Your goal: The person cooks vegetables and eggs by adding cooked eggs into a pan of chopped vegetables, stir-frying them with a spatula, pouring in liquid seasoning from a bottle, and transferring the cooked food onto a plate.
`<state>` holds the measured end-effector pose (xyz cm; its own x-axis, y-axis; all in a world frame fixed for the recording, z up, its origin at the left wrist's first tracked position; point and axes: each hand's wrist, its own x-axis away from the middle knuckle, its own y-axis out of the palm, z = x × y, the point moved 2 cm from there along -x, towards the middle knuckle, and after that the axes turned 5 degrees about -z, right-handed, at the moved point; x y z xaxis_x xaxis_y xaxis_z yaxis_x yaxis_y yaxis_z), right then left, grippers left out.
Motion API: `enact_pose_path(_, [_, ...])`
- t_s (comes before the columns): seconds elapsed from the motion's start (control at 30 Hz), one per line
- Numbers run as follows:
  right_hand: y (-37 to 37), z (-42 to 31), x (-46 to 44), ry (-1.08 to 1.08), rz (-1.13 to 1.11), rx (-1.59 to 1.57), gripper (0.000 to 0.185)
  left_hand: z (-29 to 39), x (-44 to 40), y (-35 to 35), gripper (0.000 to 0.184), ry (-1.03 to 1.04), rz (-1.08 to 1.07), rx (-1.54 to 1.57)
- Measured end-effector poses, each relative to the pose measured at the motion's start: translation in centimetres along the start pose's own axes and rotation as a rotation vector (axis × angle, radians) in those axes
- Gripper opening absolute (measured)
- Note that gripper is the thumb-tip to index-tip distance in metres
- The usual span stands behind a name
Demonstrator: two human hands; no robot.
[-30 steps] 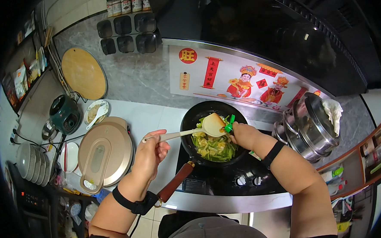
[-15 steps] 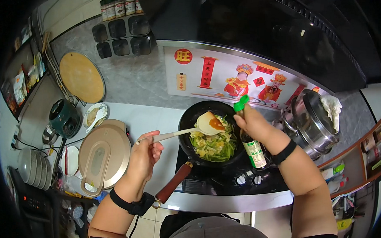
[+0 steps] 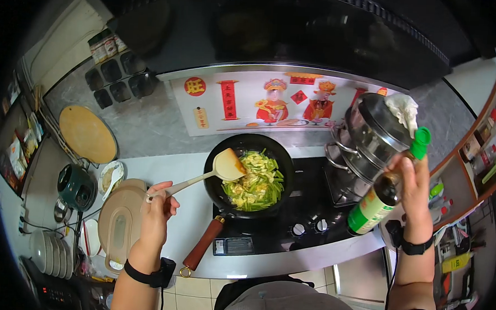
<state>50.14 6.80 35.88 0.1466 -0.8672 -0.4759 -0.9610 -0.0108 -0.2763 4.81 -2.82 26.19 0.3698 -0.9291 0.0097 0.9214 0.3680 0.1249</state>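
Left of the frying pan (image 3: 260,141), the left hand (image 3: 158,212) grips a spatula (image 3: 225,164) whose sauce-streaked head is over the pan, near its green vegetables (image 3: 257,183), while right of the pan the right hand (image 3: 415,183) clasps a green-capped bottle (image 3: 373,206).

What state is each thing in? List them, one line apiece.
Left hand: holding the spatula
Right hand: gripping the bottle
Spatula: over the pan, brown sauce on it
Bottle: tilted, cap end up
Pan: uncovered, on the stove, food inside
Stove knobs: setting unreadable
Steamer pot: lid on, cloth on top
Bowls: standing on edge, nested
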Motion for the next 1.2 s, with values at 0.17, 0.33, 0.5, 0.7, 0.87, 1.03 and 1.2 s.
enact_pose_path(0.17, [-6.1,-1.6,4.2,-0.109,0.235,0.101,0.067,1.4,0.8,2.7,0.028,0.151,-0.107,-0.308])
enact_pose_path(0.33, [-11.5,-0.9,8.2,-0.027,0.404,0.107,0.068,3.0,3.2,6.1,0.026,0.308,-0.15,-0.564])
enact_pose_path(0.5, [-17.3,0.1,9.8,-0.138,0.487,0.236,0.044,6.0,6.1,9.7,0.03,0.485,-0.187,-0.843])
enact_pose_path(0.7, [-25.7,-2.4,6.6,-0.223,0.704,0.448,0.036,6.3,7.2,12.3,0.032,0.484,-0.142,-0.73])
enact_pose_path(0.87, [-32.9,-5.8,0.6,-0.223,0.978,0.789,0.035,7.6,8.8,15.1,0.03,0.437,-0.081,-0.782])
enact_pose_path(1.03, [-40.7,-3.7,-5.0,-0.199,0.995,0.993,0.037,7.7,9.0,16.0,0.03,0.493,-0.005,-0.909])
enact_pose_path(1.2, [-44.3,-0.9,-7.9,-0.102,1.059,1.235,0.037,7.1,9.2,16.6,0.032,0.458,0.049,-0.803])
